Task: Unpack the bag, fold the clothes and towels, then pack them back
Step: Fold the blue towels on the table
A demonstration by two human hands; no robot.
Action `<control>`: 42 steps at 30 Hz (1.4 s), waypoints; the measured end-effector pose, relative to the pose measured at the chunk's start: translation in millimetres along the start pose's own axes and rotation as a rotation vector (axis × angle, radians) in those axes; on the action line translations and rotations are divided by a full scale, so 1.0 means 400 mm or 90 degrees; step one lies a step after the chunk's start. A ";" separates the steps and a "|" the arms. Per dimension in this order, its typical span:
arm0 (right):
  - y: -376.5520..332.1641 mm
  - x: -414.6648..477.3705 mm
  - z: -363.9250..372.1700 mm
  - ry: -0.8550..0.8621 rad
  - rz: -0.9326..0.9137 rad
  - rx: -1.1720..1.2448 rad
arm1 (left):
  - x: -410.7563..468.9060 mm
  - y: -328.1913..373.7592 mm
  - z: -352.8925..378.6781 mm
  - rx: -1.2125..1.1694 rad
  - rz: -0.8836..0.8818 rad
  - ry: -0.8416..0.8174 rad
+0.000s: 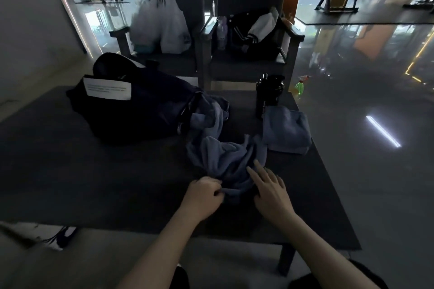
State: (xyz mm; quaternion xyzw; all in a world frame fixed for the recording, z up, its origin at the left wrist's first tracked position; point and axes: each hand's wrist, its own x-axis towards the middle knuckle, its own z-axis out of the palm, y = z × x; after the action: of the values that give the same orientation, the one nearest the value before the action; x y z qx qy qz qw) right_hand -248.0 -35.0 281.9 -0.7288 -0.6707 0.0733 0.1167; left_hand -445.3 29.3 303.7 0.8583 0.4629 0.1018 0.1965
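We see dark bag [131, 110] at 10 o'clock on counter [94, 171]. Crumpled towel [225, 155] at centre, reaching bag mouth. Our left hand [204, 192] at 6 o'clock, fingers curled, pinching towel's near edge. Our right hand [270, 187] flat on towel, fingers straight. Folded towel [285, 129] at 2 o'clock.

The white label [106, 88] on the bag [131, 110] carries print too blurred to read.

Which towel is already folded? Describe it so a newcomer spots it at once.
On the dark table, look to the far right corner, just in front of the black bottle. The folded towel lies there as a neat squared stack, unlike the crumpled towel beside it.
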 end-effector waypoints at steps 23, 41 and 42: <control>-0.055 -0.055 -0.077 -0.093 0.016 0.030 | -0.048 -0.024 0.022 0.056 0.019 -0.097; -0.078 -0.073 -0.087 -0.009 0.114 -0.157 | -0.028 -0.076 -0.019 0.064 -0.091 0.111; -0.071 -0.055 -0.085 0.006 0.102 -0.123 | -0.018 -0.073 -0.022 0.052 -0.083 0.118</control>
State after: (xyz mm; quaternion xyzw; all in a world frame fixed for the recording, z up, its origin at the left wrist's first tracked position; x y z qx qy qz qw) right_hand -268.1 -57.4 321.1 -0.7880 -0.6140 0.0143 0.0430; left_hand -474.6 39.9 299.1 0.8205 0.5378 0.1490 0.1238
